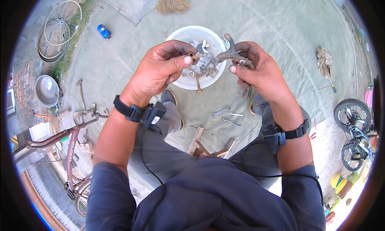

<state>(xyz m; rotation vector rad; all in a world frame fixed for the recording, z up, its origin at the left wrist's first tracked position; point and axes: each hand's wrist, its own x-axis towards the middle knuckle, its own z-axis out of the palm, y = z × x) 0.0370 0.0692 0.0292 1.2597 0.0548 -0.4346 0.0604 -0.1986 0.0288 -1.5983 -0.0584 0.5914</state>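
My left hand (pixel 160 66) pinches a small rusty metal piece (pixel 195 58) between thumb and fingers; its exact kind is too small to make out. In my right hand (pixel 262 70) is a dark, worn metal bracket (pixel 229 53) with branching arms, one pointing up and one toward the left hand. The two pieces are apart. Beneath both hands stands a white plastic basin (pixel 176 33) of loose metal parts, among them a toothed ring (pixel 191 74) and washers. A rusty bolt-like piece (pixel 199 85) lies over its near edge.
Wrenches (pixel 221 111) lie on the green ground sheet (pixel 276 26) between my feet, near a wooden stool (pixel 196 140). A straw broom (pixel 172 2) is at the far side. Left are a hammer (pixel 81 93), a metal bowl (pixel 47 90) and a bicycle frame (pixel 72 150); right, a small bike (pixel 353 116).
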